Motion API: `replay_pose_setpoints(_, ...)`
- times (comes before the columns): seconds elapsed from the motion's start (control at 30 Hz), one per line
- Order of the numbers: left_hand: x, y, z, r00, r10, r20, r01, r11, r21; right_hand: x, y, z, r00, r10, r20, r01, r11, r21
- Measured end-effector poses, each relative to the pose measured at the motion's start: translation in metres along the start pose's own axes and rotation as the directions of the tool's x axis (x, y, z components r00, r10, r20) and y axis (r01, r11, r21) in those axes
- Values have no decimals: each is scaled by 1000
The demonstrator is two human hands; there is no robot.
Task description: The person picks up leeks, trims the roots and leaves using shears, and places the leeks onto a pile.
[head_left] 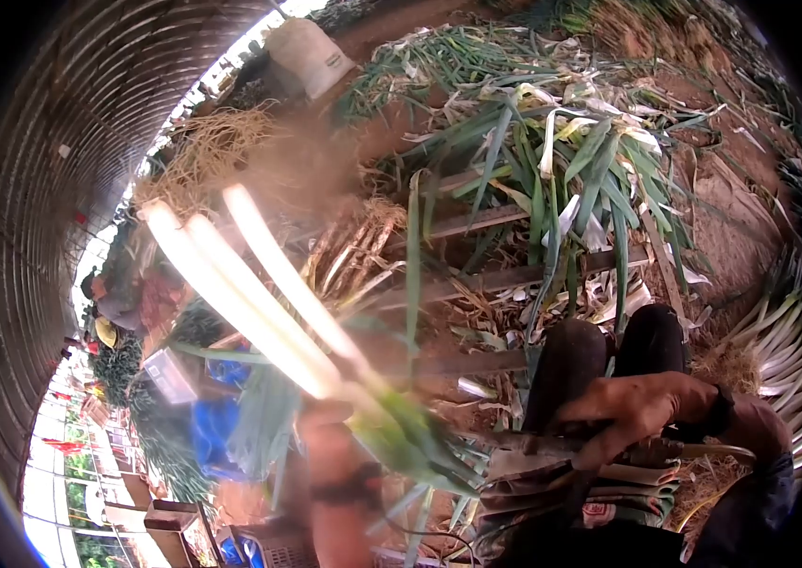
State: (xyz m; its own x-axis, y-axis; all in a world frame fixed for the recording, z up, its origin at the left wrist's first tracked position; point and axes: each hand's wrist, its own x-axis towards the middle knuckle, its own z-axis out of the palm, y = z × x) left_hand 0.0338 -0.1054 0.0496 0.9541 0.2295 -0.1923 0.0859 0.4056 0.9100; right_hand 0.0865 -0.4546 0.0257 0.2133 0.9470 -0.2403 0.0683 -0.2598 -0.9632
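My left hand [330, 426] is closed around several long-stemmed leeks [240, 293], whose white shafts point to the upper left and whose green leaves trail toward my lap. Motion blurs these stalks and the hand. My right hand [623, 412] is over my knees beside a folded, patterned cloth [609, 488], its fingers bent and partly blurred. Whether it holds anything is unclear. A dark band circles each wrist.
A pile of leek leaves [599, 170] covers wooden slats ahead. Trimmed leeks [789, 360] lie at the right. A white sack [308, 59] stands at the back. Blue plastic [216, 431] and a crate [282, 547] are at the left, with another person [117, 308] beyond.
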Motion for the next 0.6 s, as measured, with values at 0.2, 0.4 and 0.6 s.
replay_pose_setpoints(0.2, -1, 3, -2, 999, -2, 32, 3, 1000, -21, 7, 7, 0, 995, -96, 15, 95, 994, 55)
replay_pose_setpoints(0.4, 15, -4, -27, 984, 68, 166, -81, 994, 77, 13, 13, 12, 736, -657, -166, 661, 750, -38)
replay_pose_setpoints(0.6, 7, 2, -9, 991, 53, 126, -56, 998, 22, 27, 15, 14, 985, -128, 118, 117, 988, 99)
